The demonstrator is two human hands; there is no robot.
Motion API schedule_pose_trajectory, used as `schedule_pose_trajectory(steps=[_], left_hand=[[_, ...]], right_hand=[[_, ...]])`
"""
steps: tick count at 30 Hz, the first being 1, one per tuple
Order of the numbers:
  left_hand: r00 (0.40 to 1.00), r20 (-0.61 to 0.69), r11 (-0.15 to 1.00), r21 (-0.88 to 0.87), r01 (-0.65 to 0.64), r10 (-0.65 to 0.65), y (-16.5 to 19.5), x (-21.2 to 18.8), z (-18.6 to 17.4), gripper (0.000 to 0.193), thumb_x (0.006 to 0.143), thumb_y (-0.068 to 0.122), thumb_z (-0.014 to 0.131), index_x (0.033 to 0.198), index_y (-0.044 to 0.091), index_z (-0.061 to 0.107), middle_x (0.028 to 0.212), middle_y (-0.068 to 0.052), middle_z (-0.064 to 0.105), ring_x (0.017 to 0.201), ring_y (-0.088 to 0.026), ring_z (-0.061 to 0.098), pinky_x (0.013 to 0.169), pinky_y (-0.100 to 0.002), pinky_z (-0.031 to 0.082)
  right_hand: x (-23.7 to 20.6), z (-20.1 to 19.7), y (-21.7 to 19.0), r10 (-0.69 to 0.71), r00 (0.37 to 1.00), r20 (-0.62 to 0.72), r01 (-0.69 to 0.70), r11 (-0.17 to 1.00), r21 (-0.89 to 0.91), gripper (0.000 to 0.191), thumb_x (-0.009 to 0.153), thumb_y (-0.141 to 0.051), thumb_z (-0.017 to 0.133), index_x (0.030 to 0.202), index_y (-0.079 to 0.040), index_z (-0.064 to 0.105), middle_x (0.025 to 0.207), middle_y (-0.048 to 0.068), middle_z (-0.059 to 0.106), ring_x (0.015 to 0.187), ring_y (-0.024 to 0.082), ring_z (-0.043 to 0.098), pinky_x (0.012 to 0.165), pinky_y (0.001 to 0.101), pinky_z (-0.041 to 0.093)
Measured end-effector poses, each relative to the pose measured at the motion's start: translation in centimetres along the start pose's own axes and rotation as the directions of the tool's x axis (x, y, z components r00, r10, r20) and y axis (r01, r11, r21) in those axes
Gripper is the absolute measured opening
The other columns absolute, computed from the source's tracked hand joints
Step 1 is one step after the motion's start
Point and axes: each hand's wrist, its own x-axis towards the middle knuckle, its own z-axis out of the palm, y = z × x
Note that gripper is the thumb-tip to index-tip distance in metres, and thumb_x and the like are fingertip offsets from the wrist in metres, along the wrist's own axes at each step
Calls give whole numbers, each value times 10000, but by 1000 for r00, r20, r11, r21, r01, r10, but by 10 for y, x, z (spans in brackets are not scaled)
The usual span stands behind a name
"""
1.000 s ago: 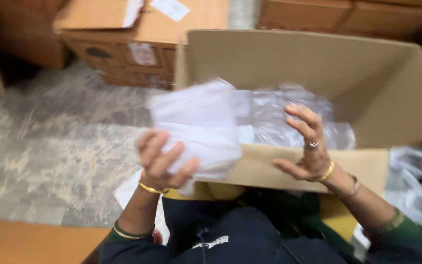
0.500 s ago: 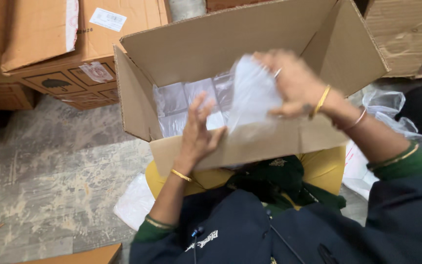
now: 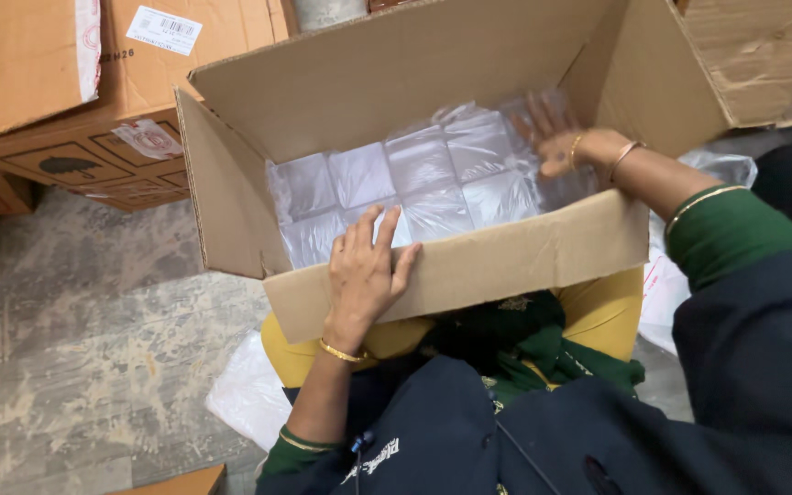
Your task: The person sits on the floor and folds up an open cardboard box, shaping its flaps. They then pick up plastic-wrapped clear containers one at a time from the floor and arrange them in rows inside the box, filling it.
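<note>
An open brown cardboard box rests tilted against my lap. Inside it lie several clear plastic packets packed side by side in rows. My left hand lies flat on the box's near wall, fingers spread over its top edge and touching the nearest packet. My right hand reaches into the box at the right, blurred, fingers spread on the packets by the right wall. Neither hand grips anything.
More brown cardboard cartons are stacked at the upper left on a worn grey floor. Another carton stands at the upper right. Loose clear plastic bags lie by my left knee and at the right.
The packet my right hand held above the box now lies inside it. My right hand has dropped into the box; my left hand has moved onto the near wall.
</note>
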Motion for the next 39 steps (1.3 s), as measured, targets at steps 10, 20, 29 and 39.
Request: schedule_pose_trajectory(steps=[10,20,29,39], left_hand=[[997,-54,986,163,-46,56,-4,-8,13,397,922,405,734,1180,104,713,871,-35,638,783,-230,575,740,-406,415],[981,-171,972,229,-50,91,-29,-16,28,194,1031,318,686,1065,140,758,800,-27,607,784,-244,582,789,-430,426],[975,-181,955,287,-74,129,-41,-16,32,172,1048,219,602,944,154,723,861,-19,634,867,-254,588,874,-415,427],[966,-215,944,324,-70,145,-53,-16,40,184,1082,237,622,957,147,723,872,-24,635,825,-248,584,823,-412,420]], right_hand=[[-36,-68,-25,39,999,7,-39,936,350,869,882,-513,678,1582,-120,346,1607,272,337,1458,443,375,1186,514,333],[-304,55,-38,839,463,-285,-473,506,721,427,1001,-319,741,1333,-70,641,1270,145,674,1131,327,660,1017,411,526],[-323,163,-4,957,290,1,-741,224,633,1254,691,-535,866,1657,-140,170,1621,278,301,1459,484,327,1163,571,301],[-277,162,21,877,399,267,-853,249,458,1270,694,-499,848,1678,-278,76,1599,330,265,1482,513,243,1189,609,205]])
